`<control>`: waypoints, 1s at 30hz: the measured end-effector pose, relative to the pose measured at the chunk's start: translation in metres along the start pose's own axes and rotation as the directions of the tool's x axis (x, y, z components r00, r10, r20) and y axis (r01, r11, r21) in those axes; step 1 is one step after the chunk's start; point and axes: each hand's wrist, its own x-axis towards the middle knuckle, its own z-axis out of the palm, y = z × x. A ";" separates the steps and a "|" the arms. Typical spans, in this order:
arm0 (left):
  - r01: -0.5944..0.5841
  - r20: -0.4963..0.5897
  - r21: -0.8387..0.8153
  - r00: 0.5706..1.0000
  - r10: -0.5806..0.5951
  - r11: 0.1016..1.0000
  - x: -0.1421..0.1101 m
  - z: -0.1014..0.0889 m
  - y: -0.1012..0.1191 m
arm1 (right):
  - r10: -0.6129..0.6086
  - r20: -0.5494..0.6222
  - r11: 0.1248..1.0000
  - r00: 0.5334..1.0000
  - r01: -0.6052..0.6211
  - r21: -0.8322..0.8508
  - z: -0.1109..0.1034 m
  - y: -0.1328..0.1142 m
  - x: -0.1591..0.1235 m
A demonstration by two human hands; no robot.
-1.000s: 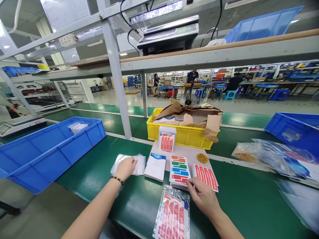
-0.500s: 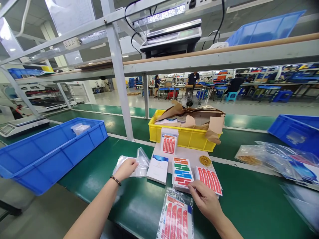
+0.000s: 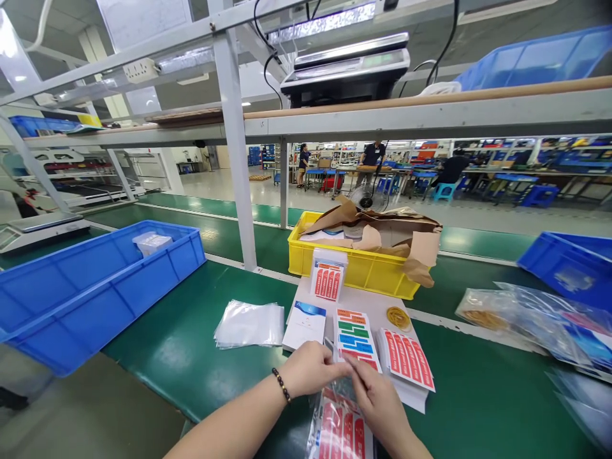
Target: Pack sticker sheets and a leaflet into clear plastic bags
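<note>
My left hand (image 3: 313, 370), wearing a beaded bracelet, is closed on a clear plastic bag (image 3: 342, 386). The fingertips of my right hand (image 3: 377, 395) pinch at the same bag from the other side. Below them lies a filled clear bag (image 3: 338, 430) of red-striped sticker sheets, partly covered by my hands. Just beyond are a stack of multicoloured sticker sheets (image 3: 354, 335), a stack of red sticker sheets (image 3: 408, 360) and a white booklet stack with a blue top (image 3: 306, 325). A pile of clear bags (image 3: 251, 324) lies to the left.
Behind the stacks stands a yellow crate (image 3: 363, 271) with brown paper. More red sticker sheets (image 3: 327, 280) lean against it, near rubber bands (image 3: 398, 317). A long blue bin (image 3: 157, 274) is at left, another blue bin (image 3: 568, 268) at right. A metal post (image 3: 239, 172) rises from the bench.
My left hand has moved right from the bag pile with a clear bag and met my right hand over the filled bag. The view has shifted slightly.
</note>
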 end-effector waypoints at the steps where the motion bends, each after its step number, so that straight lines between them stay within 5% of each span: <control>1: 0.020 0.008 -0.127 1.000 -0.020 0.992 0.005 0.005 -0.002 | -0.085 -0.017 0.994 0.996 0.084 -0.063 0.002 0.003 -0.002; 4: 0.089 0.000 -0.458 0.995 -0.101 0.884 0.016 0.023 -0.008 | -0.236 -0.022 0.956 0.971 0.229 -0.182 0.005 0.006 -0.006; 8: 0.101 0.001 -0.637 0.992 -0.130 0.764 0.019 0.038 -0.017 | -0.214 0.047 0.957 0.976 0.219 -0.192 0.002 0.002 -0.005; 13: 0.115 0.086 -0.659 0.993 -0.078 0.744 0.014 0.035 -0.018 | -0.251 0.067 0.931 0.966 0.260 -0.255 0.005 0.006 -0.008; 22: 0.069 0.038 -0.600 0.998 -0.058 0.797 0.009 0.032 -0.020 | -0.315 0.049 0.877 0.948 0.310 -0.368 0.012 0.008 -0.014; 26: 0.031 -0.012 -0.605 0.999 -0.048 0.796 0.005 0.027 -0.013 | -0.257 0.065 0.929 0.964 0.265 -0.259 0.009 0.001 -0.012; 30: 0.052 0.006 -0.645 0.998 -0.063 0.762 0.005 0.030 -0.016 | -0.081 0.136 0.997 0.987 0.080 0.012 -0.001 -0.013 -0.005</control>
